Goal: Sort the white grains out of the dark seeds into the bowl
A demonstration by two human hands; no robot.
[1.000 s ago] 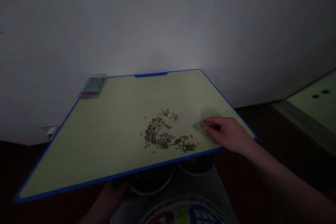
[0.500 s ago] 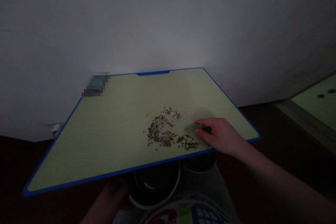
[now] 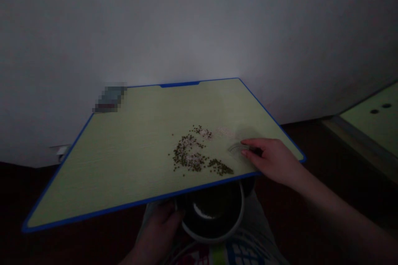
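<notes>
My right hand [image 3: 275, 158] is over the right side of the low table [image 3: 130, 140], thumb and fingers pinching a thin, see-through curved piece [image 3: 236, 147] whose kind I cannot make out. Left of it lies a small patch of green beans [image 3: 221, 167], with a mixed heap of green beans and white grains [image 3: 188, 155] beyond. Pale rice-like grains [image 3: 224, 132] are spread thinly behind. Below the front edge, my left hand [image 3: 161, 225] is closed on the left side of a dark bowl [image 3: 214, 238] with a pale rim; its fingers are partly hidden in shadow.
A second dark container [image 3: 249, 185] shows partly under the table edge, behind the bowl. A blurred-out flat object [image 3: 110, 98] lies at the far left corner. The wall [image 3: 186, 29] stands right behind the table. The light is dim.
My left hand and the bowl have moved right, under the table edge near the bean patch, covering more of the second container. My right hand has shifted slightly right with the clear piece.
</notes>
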